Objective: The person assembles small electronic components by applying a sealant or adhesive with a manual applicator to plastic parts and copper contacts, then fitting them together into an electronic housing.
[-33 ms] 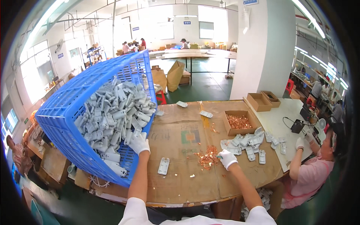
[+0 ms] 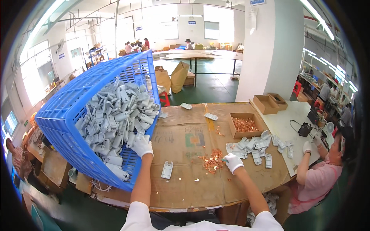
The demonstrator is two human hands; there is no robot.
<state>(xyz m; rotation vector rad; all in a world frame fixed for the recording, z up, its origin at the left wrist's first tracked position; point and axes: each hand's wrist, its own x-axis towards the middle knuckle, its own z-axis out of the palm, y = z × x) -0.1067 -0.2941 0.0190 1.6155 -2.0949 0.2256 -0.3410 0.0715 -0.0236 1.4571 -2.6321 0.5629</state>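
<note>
The left hand [image 2: 142, 145] grips the tilted blue crate [image 2: 73, 115] rim at nine o'clock, fingers partly hidden among grey parts [image 2: 115, 115]. The right hand [image 2: 232, 162] rests closed at three o'clock; its contents are hidden.

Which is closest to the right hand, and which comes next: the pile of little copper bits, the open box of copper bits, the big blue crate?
Measured from the right hand:
1. Pile of little copper bits, just to its left on the table.
2. Open box of copper bits, farther back on the table.
3. Big blue crate, far left, tipped up, with the left hand in it.
</note>
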